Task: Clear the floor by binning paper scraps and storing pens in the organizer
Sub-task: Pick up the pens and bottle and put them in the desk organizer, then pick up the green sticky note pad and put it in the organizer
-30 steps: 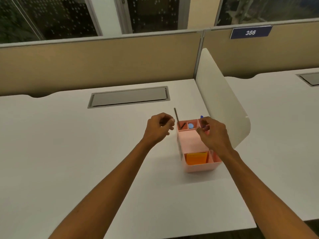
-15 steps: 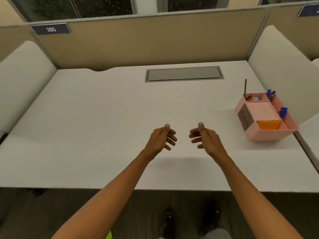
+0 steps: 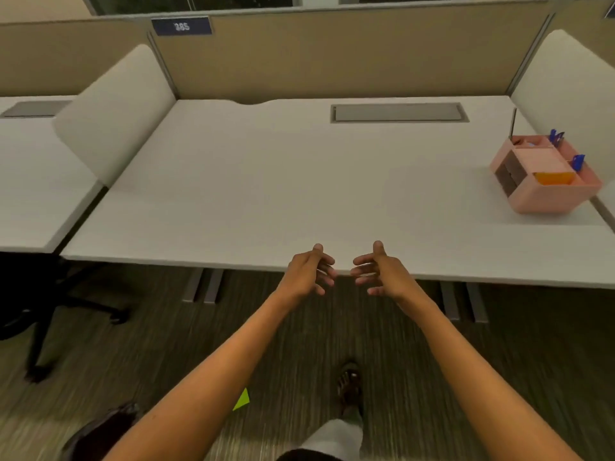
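Both hands, left (image 3: 307, 274) and right (image 3: 382, 272), are hovering empty with each grip loosely spread at the white worktop's (image 3: 266, 194) front edge; the pink plastic organizer (image 3: 545, 191) is sitting far right.

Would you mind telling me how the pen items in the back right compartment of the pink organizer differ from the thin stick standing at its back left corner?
The blue pens are short, bright blue stubs barely clearing the organizer rim; the thin dark stick is grey-brown and rises well above it. The blue pens sit as a pair at the back right; the stick stands alone at the back left. Both stand roughly upright in the organizer.
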